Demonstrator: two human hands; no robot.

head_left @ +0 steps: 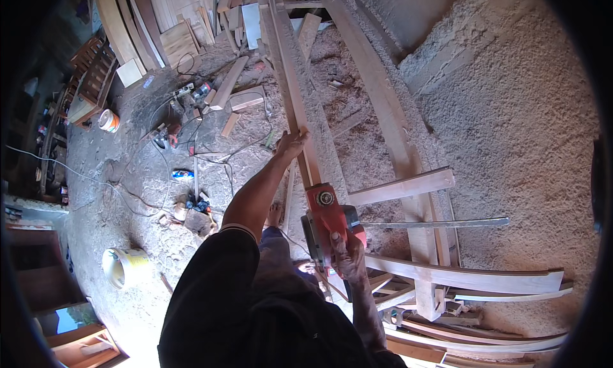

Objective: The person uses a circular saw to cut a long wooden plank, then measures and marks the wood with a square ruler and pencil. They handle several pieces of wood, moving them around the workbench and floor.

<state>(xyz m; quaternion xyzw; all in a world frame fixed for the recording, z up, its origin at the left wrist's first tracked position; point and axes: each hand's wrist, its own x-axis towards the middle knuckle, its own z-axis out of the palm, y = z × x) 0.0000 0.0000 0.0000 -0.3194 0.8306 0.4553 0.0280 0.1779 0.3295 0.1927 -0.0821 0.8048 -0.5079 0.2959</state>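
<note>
Right hand (348,250) clenched round red planer (325,221); left hand (292,144) clasps long plank (290,87).

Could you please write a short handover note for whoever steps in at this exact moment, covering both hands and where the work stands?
Left hand: arm stretched forward, gripping the long narrow plank partway along its length.
Right hand: closed on the rear handle of the red electric planer, which sits on the near end of that plank.
The plank runs away from the person, laid over a rough wooden frame; sawdust covers the ground to the right.
Done: cannot tell how far the plank has been planed.
Left: judging by the planer's position, most of the plank's length lies ahead of it.
Note: power cords trail across the floor on the left.
</note>
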